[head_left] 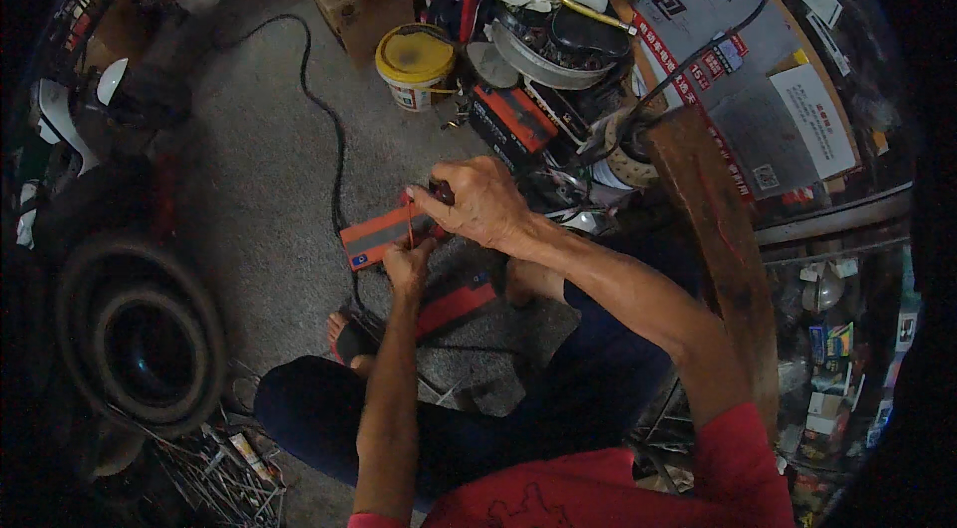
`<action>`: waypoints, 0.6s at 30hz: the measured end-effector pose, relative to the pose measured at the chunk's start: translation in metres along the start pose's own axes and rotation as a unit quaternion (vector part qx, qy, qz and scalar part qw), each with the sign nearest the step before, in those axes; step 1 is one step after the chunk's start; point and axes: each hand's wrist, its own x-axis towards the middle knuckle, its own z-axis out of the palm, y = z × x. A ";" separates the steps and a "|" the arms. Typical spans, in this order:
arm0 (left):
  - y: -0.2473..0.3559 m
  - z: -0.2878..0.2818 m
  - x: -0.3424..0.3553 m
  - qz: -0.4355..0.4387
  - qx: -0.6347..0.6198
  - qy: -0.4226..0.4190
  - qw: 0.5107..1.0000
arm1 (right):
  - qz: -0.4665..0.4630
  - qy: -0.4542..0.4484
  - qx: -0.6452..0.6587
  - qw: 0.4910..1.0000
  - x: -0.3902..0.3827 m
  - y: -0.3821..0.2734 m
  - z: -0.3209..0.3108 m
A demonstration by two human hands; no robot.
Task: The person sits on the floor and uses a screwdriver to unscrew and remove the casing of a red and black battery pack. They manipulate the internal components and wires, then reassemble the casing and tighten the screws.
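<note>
An orange-and-grey box-shaped battery (377, 239) rests in front of me between my feet. Over its right end, my right hand (483, 201) is closed around a dark red handle (442, 192); the tool's working end is hidden. Just below, my left hand (407, 267) has its fingers pinched together at the battery's near edge. A thin red wire (411, 225) runs between the fingers of both hands, its lower end in the left fingertips. Nearer to me, a second red-and-dark battery (454, 309) lies beside my left foot (349, 339).
A black cable (337, 119) snakes over the grey floor (249, 139). Tyres (145, 349) and loose tools (224, 478) are at left. A yellow-lidded bucket (414, 64), cartons (364, 0) and another battery (513, 119) stand ahead. A wooden beam (713, 249) borders the right side.
</note>
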 end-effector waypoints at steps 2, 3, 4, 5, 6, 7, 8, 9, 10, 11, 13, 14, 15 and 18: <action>0.006 0.005 0.002 0.013 0.022 -0.005 1.000 | -0.017 -0.003 -0.013 1.000 0.001 0.000 0.002; 0.008 0.007 0.000 0.011 0.037 0.001 0.999 | -0.026 -0.004 -0.019 0.999 0.001 0.000 0.004; 0.018 0.013 -0.005 0.010 0.051 0.004 0.999 | -0.022 -0.006 -0.018 1.000 0.001 0.002 0.003; 0.024 0.018 -0.008 0.008 0.065 0.007 0.998 | -0.018 -0.008 -0.017 1.000 0.001 0.004 0.002; 0.019 0.021 -0.005 0.015 0.056 0.001 0.998 | -0.013 -0.010 -0.017 1.000 0.000 0.007 0.001; 0.013 0.015 -0.003 0.024 0.051 0.006 0.998 | -0.018 -0.007 -0.011 1.000 0.002 0.004 0.004; 0.007 0.010 0.000 0.034 0.044 0.010 0.998 | -0.024 -0.004 -0.006 1.000 0.004 0.002 0.006; 0.001 0.003 0.002 0.035 0.068 0.011 0.997 | -0.029 -0.001 -0.001 1.000 0.006 0.001 0.009; -0.001 0.000 0.005 0.036 0.089 0.008 0.995 | -0.033 0.001 0.001 0.999 0.007 0.001 0.008; -0.003 -0.002 0.006 0.036 0.110 0.005 0.993 | -0.036 0.003 0.003 0.999 0.007 0.000 0.008; -0.003 -0.002 0.005 0.036 0.135 0.008 0.990 | -0.033 -0.002 0.004 0.999 0.007 0.000 0.006; 0.000 -0.001 0.005 0.036 0.148 0.008 0.988 | -0.027 -0.008 0.003 1.000 0.007 0.001 0.005; 0.003 0.000 0.004 0.026 0.167 0.007 0.986 | -0.021 -0.015 0.002 1.000 0.006 0.000 0.005; 0.010 0.002 0.002 0.022 0.185 0.011 0.982 | -0.035 -0.004 -0.010 0.999 0.006 -0.002 0.005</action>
